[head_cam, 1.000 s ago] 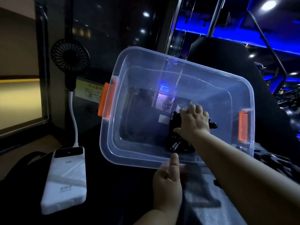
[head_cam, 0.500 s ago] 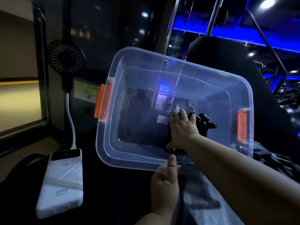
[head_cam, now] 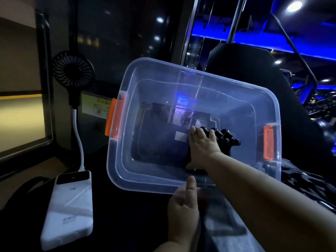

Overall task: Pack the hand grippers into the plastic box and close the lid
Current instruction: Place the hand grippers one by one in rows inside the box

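Right-hand fingers [head_cam: 200, 132] curl on a hand gripper [head_cam: 224, 138] – long axis unclear – left hand [head_cam: 183, 213] pinches box [head_cam: 181, 84] rim

1. Premises: dim commercial gym interior.
2. Evidence: blue strip lighting [head_cam: 272, 40] at 1 o'clock; metal machine frame [head_cam: 234, 20] at 12 o'clock; black padded seat back [head_cam: 254, 73].
3. Wall safety sign [head_cam: 96, 104] at 10 o'clock.

The clear, rectangular plastic box [head_cam: 196, 91] with orange latch clips on its two short ends is open, with no lid on it, and tipped up so its mouth faces the camera. A black hand gripper [head_cam: 225, 138] with knobbed finger buttons lies inside on the box's floor, toward the right end.
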Motion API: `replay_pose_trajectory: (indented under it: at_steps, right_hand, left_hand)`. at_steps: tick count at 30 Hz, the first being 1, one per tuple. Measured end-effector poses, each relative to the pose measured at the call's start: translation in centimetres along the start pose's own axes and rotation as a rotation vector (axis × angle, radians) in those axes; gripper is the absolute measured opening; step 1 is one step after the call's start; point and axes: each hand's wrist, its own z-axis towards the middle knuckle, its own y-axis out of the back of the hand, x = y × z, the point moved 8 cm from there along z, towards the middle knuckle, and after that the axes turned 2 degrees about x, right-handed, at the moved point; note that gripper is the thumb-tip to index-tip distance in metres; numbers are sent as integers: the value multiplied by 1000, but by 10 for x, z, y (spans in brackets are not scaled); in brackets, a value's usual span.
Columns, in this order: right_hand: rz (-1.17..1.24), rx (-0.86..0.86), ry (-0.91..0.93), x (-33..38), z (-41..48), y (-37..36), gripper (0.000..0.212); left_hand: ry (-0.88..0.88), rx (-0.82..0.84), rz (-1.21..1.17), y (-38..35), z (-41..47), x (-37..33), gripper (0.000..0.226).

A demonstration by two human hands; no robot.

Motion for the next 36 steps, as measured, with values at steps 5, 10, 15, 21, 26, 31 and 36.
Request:
replay_pose_trajectory:
  at_steps: [5,10,15,21,26,31,36]
  right_hand:
    - [9,3,8,-1,0,-1,125]
    - [38,-71,50,-6,-2,8,113]
    - [233,-162,61,-20,-19,21,91]
    - [456,-402,-25,-58,-77,28,75]
    - [636,-810,-43,-99,-146,21,46]
    - [891,-814,-283,-142,-201,-37,35]
    - [950,-472,-442,-147,-217,-104,28]
  left_hand:
    - [-26,0,16,-1,1,-2,39]
    - [-41,3,26,-4,3,1,65]
    - [-16,8,-26,-4,1,-2,56]
    - [-9,5,-75,-6,-4,-9,49]
    - [-33,4,-19,-7,-4,-10,53]
    - [-11,-23,-37,-6,-6,-8,47]
    - [-13,-28,-24,-6,-9,-7,47]
